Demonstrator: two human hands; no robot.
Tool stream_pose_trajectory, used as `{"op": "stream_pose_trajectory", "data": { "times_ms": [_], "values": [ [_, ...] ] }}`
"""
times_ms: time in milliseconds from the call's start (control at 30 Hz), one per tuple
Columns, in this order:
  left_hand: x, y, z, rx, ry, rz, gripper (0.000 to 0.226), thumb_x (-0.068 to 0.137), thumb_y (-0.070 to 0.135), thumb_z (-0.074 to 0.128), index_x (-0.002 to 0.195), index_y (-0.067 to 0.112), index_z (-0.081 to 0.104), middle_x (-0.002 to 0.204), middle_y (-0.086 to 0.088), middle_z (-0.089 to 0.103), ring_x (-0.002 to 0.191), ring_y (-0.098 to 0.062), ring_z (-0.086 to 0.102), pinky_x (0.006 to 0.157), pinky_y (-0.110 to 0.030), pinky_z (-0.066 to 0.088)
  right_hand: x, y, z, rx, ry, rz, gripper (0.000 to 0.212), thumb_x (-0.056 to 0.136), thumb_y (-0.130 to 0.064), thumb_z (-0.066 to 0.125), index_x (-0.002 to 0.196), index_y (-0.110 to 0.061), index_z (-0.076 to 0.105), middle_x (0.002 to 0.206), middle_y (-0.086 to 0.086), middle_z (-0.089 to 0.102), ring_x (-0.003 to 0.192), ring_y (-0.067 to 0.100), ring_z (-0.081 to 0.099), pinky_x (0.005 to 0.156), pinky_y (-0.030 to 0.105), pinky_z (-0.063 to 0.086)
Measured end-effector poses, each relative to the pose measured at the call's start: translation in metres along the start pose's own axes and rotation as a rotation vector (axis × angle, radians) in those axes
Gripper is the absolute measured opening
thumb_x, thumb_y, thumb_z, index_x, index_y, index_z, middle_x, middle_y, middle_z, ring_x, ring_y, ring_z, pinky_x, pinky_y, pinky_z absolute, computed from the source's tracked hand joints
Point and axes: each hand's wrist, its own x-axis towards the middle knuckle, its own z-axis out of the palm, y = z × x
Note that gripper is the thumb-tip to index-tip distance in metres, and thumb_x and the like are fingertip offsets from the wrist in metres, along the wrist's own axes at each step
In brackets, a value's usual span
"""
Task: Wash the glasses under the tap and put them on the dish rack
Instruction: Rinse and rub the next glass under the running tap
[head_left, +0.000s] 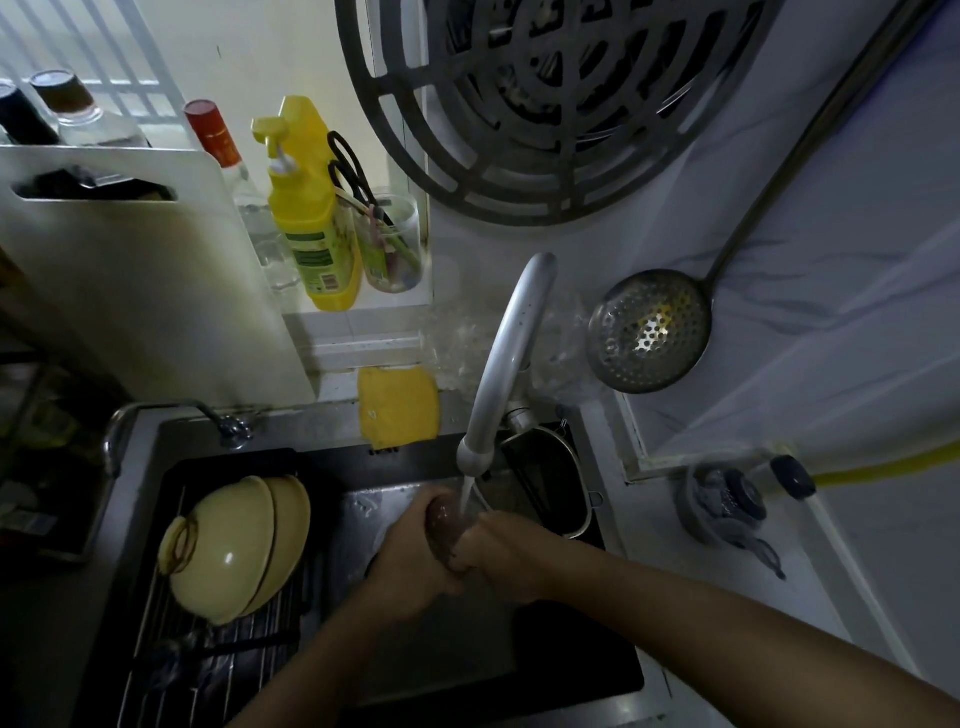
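Kitchen sink (597, 675), dark basin, dim light, pale marbled wall behind. Tap (506, 358) curves down over basin centre, water running in a thin stream (466, 493) from the spout.

Both hands meet right under the spout. Left hand (410, 561) has fingers curled round a brownish glass (443, 522), gripping from the left side. Right hand (498, 551) also wrapped on the glass from the right, fingers tucked at its lower end. Glass is tilted, stream lands on/just beside its upper right edge. Can't tell if fingers go inside the glass; mostly hidden by hands.

Dish rack (208, 649), wire, sits in the left part of the sink, just left of the hands. 2 cream bowls (234, 545) nested on it, tipped on edge, bases facing cam. Something dark and glassy lies on the rack's near end, too blurred to ID.

Behind the sink:
- yellow sponge/cloth (399, 405) draped over back rim, just left of tap base
- white cutting board (145, 270) leaning upright at left
- yellow soap bottle (311, 218) w/ pump, on a ledge beside a clear jar (395, 244) holding scissors (350, 166)
- red-cap bottle (218, 140) behind board, more bottles far left
- small 2nd faucet (171, 415) at sink's back-left corner

Wall: big round metal grate (545, 104) up top, perforated skimmer (649, 330) hanging right of tap. Metal container (556, 483) sits in the basin's back-right, behind the hands. Counter at right has a blue-grey scrubber-like item (727, 509), yellow hose (883, 462) near it.
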Motion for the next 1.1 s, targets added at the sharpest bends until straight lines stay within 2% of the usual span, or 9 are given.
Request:
{"op": "stream_pose_trajectory", "data": {
  "times_ms": [133, 267, 367, 467, 633, 767, 900, 967, 1100],
  "values": [
    [0.0, 0.017, -0.024, -0.172, -0.341, -0.14, 0.08, 0.055, -0.03, 0.07, 0.111, 0.027, 0.059, 0.097, -0.002, 0.075, 0.088, -0.01, 0.074, 0.073, -0.03, 0.062, -0.004, 0.016, 0.0, -0.315, 0.062, -0.204, 0.028, 0.093, -0.016, 0.047, 0.101, -0.014, 0.073, 0.104, 0.004, 0.074, 0.106, 0.024, 0.065, 0.107, 0.042, 0.043],
    [0.012, 0.015, -0.045, -0.291, -0.581, -0.173, 0.079, 0.052, -0.031, 0.065, 0.119, 0.009, 0.066, 0.116, -0.023, 0.07, 0.107, -0.035, 0.067, 0.092, -0.047, 0.053, 0.005, 0.014, 0.002, -0.386, 0.145, -0.323, 0.028, 0.089, -0.009, 0.051, 0.106, -0.008, 0.073, 0.112, 0.007, 0.073, 0.115, 0.026, 0.063, 0.112, 0.046, 0.037],
    [0.011, 0.018, -0.036, -0.253, -0.467, -0.173, 0.078, 0.054, -0.032, 0.068, 0.118, 0.012, 0.064, 0.112, -0.019, 0.073, 0.103, -0.03, 0.07, 0.088, -0.046, 0.057, 0.006, 0.008, -0.002, -0.274, 0.11, -0.091, 0.031, 0.095, -0.01, 0.049, 0.12, 0.002, 0.064, 0.123, 0.021, 0.064, 0.119, 0.035, 0.057, 0.105, 0.043, 0.042],
    [0.007, 0.017, -0.02, -0.136, -0.21, -0.091, 0.077, 0.053, -0.022, 0.082, 0.117, 0.014, 0.057, 0.104, -0.014, 0.073, 0.087, -0.015, 0.073, 0.07, -0.026, 0.06, 0.013, 0.009, -0.001, -0.02, 0.036, 0.083, 0.022, 0.092, -0.014, 0.055, 0.103, 0.0, 0.068, 0.105, 0.021, 0.068, 0.099, 0.037, 0.064, 0.086, 0.039, 0.052],
    [-0.001, 0.01, 0.0, 0.055, -0.007, 0.13, 0.08, 0.047, 0.026, 0.092, 0.112, 0.043, 0.05, 0.1, 0.004, 0.069, 0.091, -0.012, 0.069, 0.074, -0.028, 0.059, 0.008, 0.01, -0.009, 0.0, 0.009, 0.052, 0.012, 0.086, -0.014, 0.064, 0.082, -0.004, 0.07, 0.089, 0.013, 0.072, 0.082, 0.028, 0.067, 0.075, 0.04, 0.055],
    [-0.004, 0.012, -0.007, 0.185, 0.173, 0.18, 0.05, 0.043, 0.036, 0.094, 0.078, 0.028, 0.06, 0.079, 0.009, 0.067, 0.073, -0.006, 0.066, 0.061, -0.032, 0.057, 0.0, 0.012, 0.007, 0.408, 0.308, 0.094, 0.014, 0.078, -0.018, 0.071, 0.089, -0.011, 0.073, 0.104, 0.004, 0.07, 0.097, 0.017, 0.066, 0.083, 0.035, 0.055],
    [-0.002, 0.008, -0.013, 0.166, 0.301, 0.216, 0.058, 0.044, 0.015, 0.099, 0.06, 0.042, 0.051, 0.07, 0.014, 0.06, 0.073, 0.012, 0.06, 0.058, -0.003, 0.044, -0.009, 0.005, 0.011, 1.176, 0.609, 0.372, 0.036, 0.077, -0.003, 0.067, 0.105, -0.027, 0.065, 0.121, 0.001, 0.067, 0.117, 0.015, 0.062, 0.101, 0.035, 0.052],
    [0.0, 0.002, -0.013, 0.174, 0.33, 0.244, 0.05, 0.042, 0.025, 0.098, 0.05, 0.04, 0.051, 0.076, 0.008, 0.062, 0.079, 0.001, 0.062, 0.06, -0.008, 0.047, -0.008, 0.0, 0.012, 1.603, 0.429, 0.496, 0.022, 0.09, -0.019, 0.06, 0.11, -0.025, 0.067, 0.127, 0.005, 0.065, 0.121, 0.027, 0.06, 0.1, 0.048, 0.049],
    [-0.002, -0.001, -0.009, 0.198, 0.249, 0.312, 0.033, 0.045, 0.049, 0.09, 0.067, 0.046, 0.065, 0.099, 0.018, 0.067, 0.094, 0.004, 0.065, 0.071, -0.007, 0.051, 0.006, -0.008, 0.025, 2.126, 0.168, 0.449, 0.059, 0.09, -0.059, 0.046, 0.127, -0.017, 0.063, 0.13, 0.011, 0.064, 0.122, 0.033, 0.058, 0.093, 0.053, 0.05]
  ]
}}
